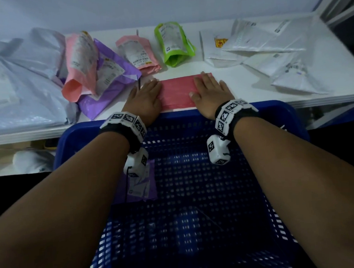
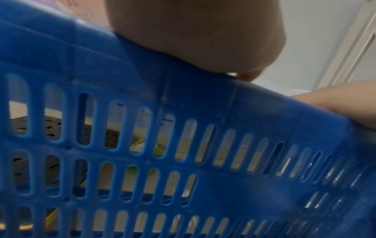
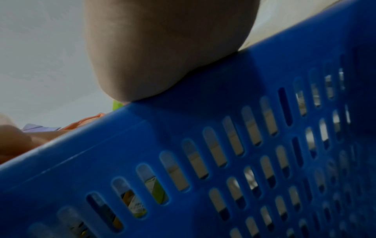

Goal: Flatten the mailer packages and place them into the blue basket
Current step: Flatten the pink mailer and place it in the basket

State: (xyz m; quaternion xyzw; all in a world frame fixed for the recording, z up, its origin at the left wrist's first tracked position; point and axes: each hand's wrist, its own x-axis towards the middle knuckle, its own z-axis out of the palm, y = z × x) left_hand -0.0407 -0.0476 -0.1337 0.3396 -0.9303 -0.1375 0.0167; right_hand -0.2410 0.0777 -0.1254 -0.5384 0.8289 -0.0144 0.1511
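Your left hand (image 1: 146, 98) and right hand (image 1: 207, 90) press flat, fingers straight, on the red plastic mailer (image 1: 178, 93); next, grip it and drop it into the blue slotted basket (image 1: 278, 115).

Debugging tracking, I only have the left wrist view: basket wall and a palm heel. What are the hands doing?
Observer: Both press flat on a red mailer on the white table; left hand, right hand.
Operator: Fingers curled?
Observer: No, straight and spread, one hand at each end of the mailer.
Operator: Anything in the blue basket?
Observer: A purple mailer lies on its floor, partly under the left wrist rig.
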